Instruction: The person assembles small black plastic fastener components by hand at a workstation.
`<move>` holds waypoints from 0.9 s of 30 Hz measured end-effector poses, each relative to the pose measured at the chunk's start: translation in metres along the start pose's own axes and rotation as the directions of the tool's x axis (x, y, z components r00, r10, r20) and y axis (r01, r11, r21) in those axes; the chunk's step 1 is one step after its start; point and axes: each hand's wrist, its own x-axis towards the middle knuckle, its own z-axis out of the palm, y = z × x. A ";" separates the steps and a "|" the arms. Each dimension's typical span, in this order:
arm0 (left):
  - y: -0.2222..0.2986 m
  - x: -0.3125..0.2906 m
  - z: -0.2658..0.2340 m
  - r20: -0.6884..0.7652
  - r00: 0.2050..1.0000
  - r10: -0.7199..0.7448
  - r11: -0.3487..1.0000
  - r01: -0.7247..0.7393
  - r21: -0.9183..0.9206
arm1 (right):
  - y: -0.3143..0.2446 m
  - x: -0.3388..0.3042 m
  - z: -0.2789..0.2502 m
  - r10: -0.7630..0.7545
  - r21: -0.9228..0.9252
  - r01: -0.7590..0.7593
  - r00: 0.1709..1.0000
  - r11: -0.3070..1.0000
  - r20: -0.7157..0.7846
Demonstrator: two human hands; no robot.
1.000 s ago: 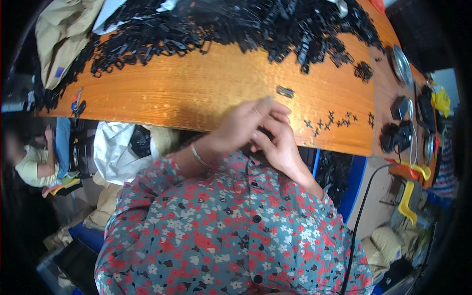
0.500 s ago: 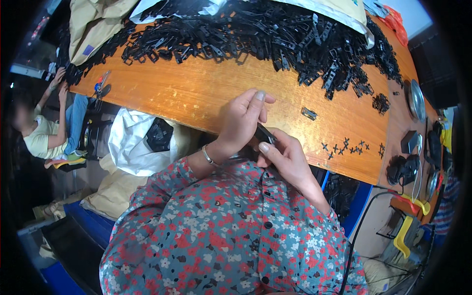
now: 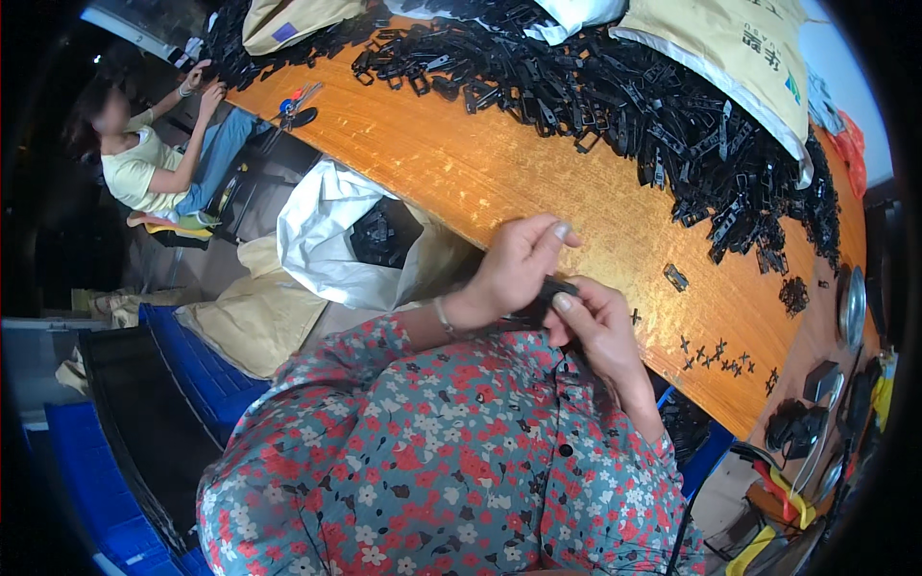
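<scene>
The head view shows a small black plastic part (image 3: 557, 287) held close to the person's body, just off the near edge of the bench (image 3: 413, 130). The right hand (image 3: 602, 331) grips it between thumb and fingers; the left hand (image 3: 521, 267) is curled just beside it, thumb against fingers, and whether it pinches anything I cannot tell. The step in hand looks like close handwork on this part. The next move seems to call for a steady right grip and precise left fingertips. Loose black pieces (image 3: 663, 139) lie heaped beyond, small crosses (image 3: 721, 346) to the right.
</scene>
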 end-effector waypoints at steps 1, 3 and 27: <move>-0.001 0.000 -0.009 -0.017 0.998 -0.069 0.997 0.069 0.018 | 0.000 0.004 0.006 0.022 0.028 -0.023 0.999 0.999 0.033; -0.010 -0.006 -0.044 -0.080 0.982 0.170 0.957 -0.145 0.253 | -0.002 0.008 0.016 0.007 0.004 -0.008 0.993 1.000 0.119; -0.018 0.151 0.006 0.190 0.808 0.558 0.303 -0.412 0.859 | -0.017 -0.046 -0.116 -0.593 -0.866 -0.308 0.634 0.394 -0.496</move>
